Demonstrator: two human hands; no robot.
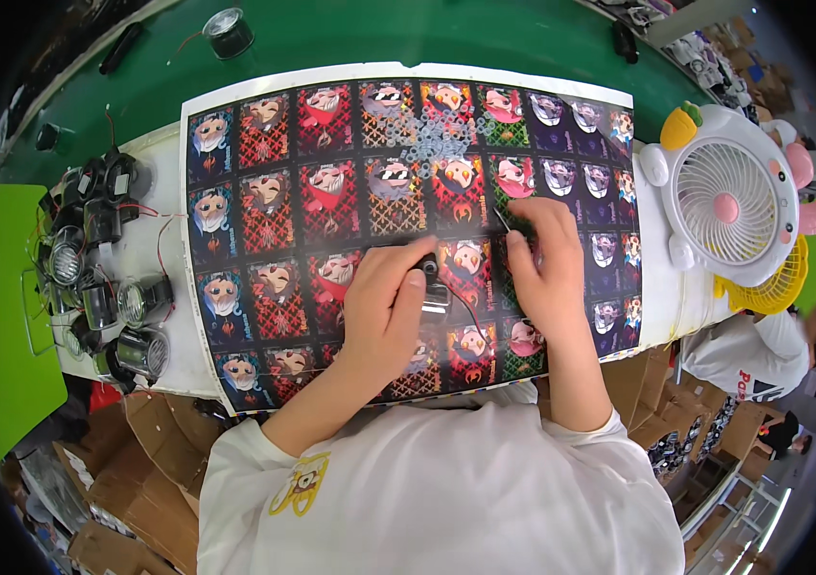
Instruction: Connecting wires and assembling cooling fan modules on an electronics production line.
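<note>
My left hand [384, 307] is closed around a small black and silver lamp-like part [432, 287] with a thin red and black wire [470, 316] trailing from it. My right hand [542, 259] pinches a thin dark tool [502, 218] just to the right of that part. Both hands work over a large printed sheet [255, 211] of cartoon picture tiles. A heap of small clear rings [437, 139] lies on the sheet beyond the hands.
Several wired round lamp parts [101, 278] are piled at the left of the sheet. A white and pink desk fan [729, 206] stands at the right. One more round part [228, 31] sits on the green table [379, 34]. Cardboard boxes [149, 441] lie below.
</note>
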